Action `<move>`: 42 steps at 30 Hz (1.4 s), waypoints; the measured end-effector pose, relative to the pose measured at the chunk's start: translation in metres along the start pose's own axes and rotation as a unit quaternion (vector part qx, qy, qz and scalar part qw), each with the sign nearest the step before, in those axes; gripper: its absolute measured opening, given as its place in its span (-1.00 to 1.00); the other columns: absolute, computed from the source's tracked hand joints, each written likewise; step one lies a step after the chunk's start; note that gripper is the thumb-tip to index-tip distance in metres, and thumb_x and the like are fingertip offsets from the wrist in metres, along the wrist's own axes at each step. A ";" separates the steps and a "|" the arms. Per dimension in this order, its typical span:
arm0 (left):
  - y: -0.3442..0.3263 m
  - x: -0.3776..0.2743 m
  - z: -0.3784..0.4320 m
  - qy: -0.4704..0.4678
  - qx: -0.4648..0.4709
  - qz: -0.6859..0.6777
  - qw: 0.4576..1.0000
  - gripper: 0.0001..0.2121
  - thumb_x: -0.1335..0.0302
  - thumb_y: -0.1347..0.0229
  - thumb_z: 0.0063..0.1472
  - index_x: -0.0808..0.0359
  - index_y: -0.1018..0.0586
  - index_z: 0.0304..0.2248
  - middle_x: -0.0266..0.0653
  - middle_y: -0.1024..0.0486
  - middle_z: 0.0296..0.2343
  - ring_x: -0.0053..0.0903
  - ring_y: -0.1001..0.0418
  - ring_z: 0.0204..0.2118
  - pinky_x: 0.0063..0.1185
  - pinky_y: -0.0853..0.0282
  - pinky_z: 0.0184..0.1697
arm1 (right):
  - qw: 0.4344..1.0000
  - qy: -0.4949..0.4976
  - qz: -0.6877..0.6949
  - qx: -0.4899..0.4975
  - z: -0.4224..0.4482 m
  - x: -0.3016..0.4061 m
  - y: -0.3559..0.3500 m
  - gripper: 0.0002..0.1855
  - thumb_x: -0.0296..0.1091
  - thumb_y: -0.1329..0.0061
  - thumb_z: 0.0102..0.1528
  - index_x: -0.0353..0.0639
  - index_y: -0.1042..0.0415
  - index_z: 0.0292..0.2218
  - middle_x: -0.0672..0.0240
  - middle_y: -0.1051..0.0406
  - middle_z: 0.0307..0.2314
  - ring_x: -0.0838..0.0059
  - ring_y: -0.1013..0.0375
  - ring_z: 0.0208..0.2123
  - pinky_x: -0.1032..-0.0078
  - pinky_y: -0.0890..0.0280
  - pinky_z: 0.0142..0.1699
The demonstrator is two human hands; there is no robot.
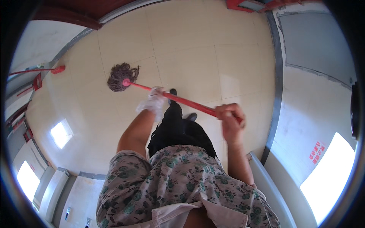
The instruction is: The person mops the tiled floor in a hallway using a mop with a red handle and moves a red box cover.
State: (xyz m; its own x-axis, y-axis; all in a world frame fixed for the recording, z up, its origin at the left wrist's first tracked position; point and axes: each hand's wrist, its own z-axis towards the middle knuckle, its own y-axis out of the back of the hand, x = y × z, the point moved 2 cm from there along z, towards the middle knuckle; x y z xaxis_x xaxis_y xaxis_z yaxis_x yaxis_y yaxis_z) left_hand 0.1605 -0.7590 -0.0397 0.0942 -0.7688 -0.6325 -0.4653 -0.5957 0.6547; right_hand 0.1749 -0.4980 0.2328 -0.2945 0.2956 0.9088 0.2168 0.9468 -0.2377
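A string mop with a red handle (194, 104) slants across the view in front of my body. Its brownish-grey strand head (117, 78) lies on the beige tiled floor (185, 25), ahead and to the left, joined to the handle by a pink socket (126, 82). My left hand (156, 97), in a thin clear plastic glove, is wrapped around the lower part of the handle. Near the top end, my bare right hand (232, 121) grips it. Below the handle show my dark shoes (192, 116) and black trousers.
At the left a red broom-like tool (58, 69) touches the floor. A dark red door frame (68, 18) stands at the upper left, a red box (241, 5) at the top right. The right wall has a dark baseboard (278, 79), a grey panel (319, 42) and red writing (316, 152).
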 end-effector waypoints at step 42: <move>-0.117 0.054 -0.182 -0.213 0.192 0.287 0.914 -0.92 0.47 -0.14 -0.14 0.19 -0.50 -0.56 -0.16 -0.45 -0.53 -0.25 -0.42 -0.40 -0.40 -0.33 -0.33 | 0.942 0.030 0.060 -0.327 -0.378 -0.143 0.007 -0.87 -0.50 0.21 0.05 -0.35 -0.35 -0.45 0.28 -0.37 -0.51 0.52 -0.32 -0.44 0.44 -0.21 -0.09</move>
State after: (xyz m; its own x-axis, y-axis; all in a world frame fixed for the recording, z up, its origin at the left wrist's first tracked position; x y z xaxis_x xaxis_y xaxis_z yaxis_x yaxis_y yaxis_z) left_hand 0.3804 -0.7728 -0.0753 -0.5751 -0.7204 -0.3877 -0.6130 0.0656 0.7874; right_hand 0.5706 -0.5814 0.2303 -0.1821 0.3700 0.9110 0.7792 0.6194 -0.0958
